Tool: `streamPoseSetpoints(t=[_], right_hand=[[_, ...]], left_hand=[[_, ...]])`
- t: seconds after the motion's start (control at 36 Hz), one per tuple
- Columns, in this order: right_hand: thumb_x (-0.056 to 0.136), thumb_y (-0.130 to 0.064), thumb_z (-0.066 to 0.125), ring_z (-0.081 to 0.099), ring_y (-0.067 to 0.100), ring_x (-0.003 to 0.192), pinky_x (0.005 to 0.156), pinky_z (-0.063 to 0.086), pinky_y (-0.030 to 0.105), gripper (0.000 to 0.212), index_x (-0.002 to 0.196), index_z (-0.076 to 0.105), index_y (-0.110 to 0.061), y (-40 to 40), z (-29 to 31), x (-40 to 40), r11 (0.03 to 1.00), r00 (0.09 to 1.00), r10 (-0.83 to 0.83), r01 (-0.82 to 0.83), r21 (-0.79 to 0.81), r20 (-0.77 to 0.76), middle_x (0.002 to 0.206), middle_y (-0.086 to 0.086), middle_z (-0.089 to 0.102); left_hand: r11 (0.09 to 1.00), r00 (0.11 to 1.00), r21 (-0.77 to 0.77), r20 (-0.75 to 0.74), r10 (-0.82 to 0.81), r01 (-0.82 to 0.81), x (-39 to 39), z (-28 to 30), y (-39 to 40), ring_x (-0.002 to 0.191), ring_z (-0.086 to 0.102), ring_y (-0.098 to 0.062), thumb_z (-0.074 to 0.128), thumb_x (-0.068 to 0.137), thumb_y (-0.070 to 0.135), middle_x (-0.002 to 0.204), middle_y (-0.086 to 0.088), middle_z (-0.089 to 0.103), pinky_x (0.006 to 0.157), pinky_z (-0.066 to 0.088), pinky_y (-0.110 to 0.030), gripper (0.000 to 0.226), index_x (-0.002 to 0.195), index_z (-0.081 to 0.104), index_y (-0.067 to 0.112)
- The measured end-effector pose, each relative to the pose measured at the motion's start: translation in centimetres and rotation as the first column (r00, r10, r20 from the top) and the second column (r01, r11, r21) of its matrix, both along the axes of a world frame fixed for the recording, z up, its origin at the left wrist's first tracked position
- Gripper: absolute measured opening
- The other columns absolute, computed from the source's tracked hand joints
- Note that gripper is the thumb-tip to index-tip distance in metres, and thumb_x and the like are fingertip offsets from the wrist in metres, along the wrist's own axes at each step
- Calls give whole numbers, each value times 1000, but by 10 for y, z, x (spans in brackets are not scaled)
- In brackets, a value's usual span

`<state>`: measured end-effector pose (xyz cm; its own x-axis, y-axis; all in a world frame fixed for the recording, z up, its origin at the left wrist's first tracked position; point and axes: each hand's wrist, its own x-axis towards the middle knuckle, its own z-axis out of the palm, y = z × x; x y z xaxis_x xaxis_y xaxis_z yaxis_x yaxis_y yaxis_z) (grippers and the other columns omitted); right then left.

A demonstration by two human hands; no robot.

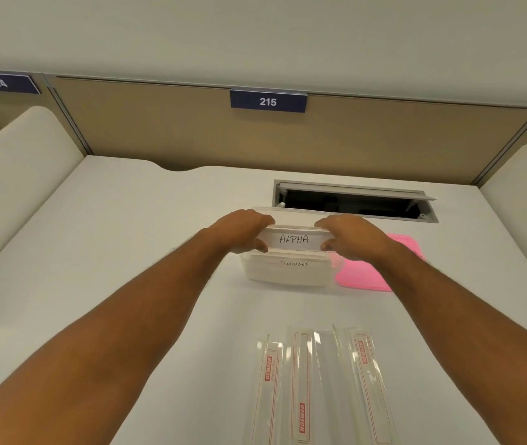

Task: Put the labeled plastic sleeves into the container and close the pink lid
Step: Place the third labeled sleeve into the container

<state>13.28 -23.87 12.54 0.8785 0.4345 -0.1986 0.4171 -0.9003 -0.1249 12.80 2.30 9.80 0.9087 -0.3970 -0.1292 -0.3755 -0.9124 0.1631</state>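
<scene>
A plastic sleeve labeled "ALPHA" (294, 239) is held at its two ends over the open clear container (288, 277). My left hand (239, 231) grips its left end and my right hand (349, 236) its right end. Inside the container another labeled sleeve (294, 264) shows through the wall, its writing partly hidden. The pink lid (361, 274) lies flat on the desk just right of the container, partly behind my right wrist. Three long clear sleeves with red "GEMSON" print (316, 387) lie side by side on the desk near me.
The white desk (127, 252) has an open cable hatch (355, 200) right behind the container. A tan partition with a "215" sign (268, 101) closes the back. Padded dividers (15, 175) stand on both sides.
</scene>
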Motion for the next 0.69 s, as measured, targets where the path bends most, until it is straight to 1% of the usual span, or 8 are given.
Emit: streamPoseSetpoints(t=[0.06,0.19,0.36,0.42,0.5,0.58,0.64,0.69], right_hand=[[92,-31,68,54,27,123,99,45,41,47,137,56,-19,1,-9,2,1000,1000,2,-2,-7,-14,136,2,60],[93,-28,67,60,29,110,90,49,41,43,134,57,-17,2,-27,5,1000,999,25,-25,-17,-28,128,2,57],[93,-30,67,60,27,111,91,49,41,37,126,62,-15,3,-39,11,993,999,44,-45,-106,-7,121,5,65],[93,-27,66,62,28,107,88,51,41,30,120,64,-13,5,-43,12,990,999,49,-50,-130,-17,116,7,67],[95,-19,62,63,31,101,82,52,39,19,112,65,-11,8,-48,13,986,998,57,-62,-153,-34,111,10,68],[94,-11,59,63,34,98,72,45,35,9,101,63,-9,10,-54,13,981,996,74,-81,-174,-46,109,12,68],[93,-12,60,63,35,98,71,43,34,8,99,63,-8,12,-57,13,980,995,79,-88,-181,-56,108,13,68],[93,-17,64,63,35,98,73,45,35,11,98,64,-7,13,-59,13,980,995,79,-89,-180,-62,106,15,67]], left_hand=[[999,999,32,-33,6,-5,2,-5,-1,105,60,-30,73,86,39,119,-8,64,85,51,-41,55,133,51,19],[995,996,99,-93,7,3,6,-16,-6,103,60,-30,69,91,31,114,-10,63,85,51,-42,43,128,53,16],[985,991,169,-132,-16,38,12,-22,-15,106,59,-29,67,92,26,117,-8,61,85,50,-41,37,124,56,12],[981,990,186,-140,-20,46,13,-23,-18,103,60,-29,71,89,26,114,-8,62,81,50,-38,36,120,59,12],[974,989,223,-144,-16,48,14,-24,-23,92,60,-27,76,84,26,106,-7,62,70,46,-35,33,110,63,12],[961,991,273,-136,-15,52,15,-27,-27,79,54,-25,80,80,27,98,-6,60,66,42,-33,31,100,62,12],[952,991,298,-133,-23,62,15,-28,-29,77,53,-25,81,79,26,93,-5,58,64,42,-32,29,95,61,13],[947,990,312,-136,-33,75,15,-30,-30,80,59,-27,79,79,23,95,-6,61,64,43,-32,26,94,61,12]])
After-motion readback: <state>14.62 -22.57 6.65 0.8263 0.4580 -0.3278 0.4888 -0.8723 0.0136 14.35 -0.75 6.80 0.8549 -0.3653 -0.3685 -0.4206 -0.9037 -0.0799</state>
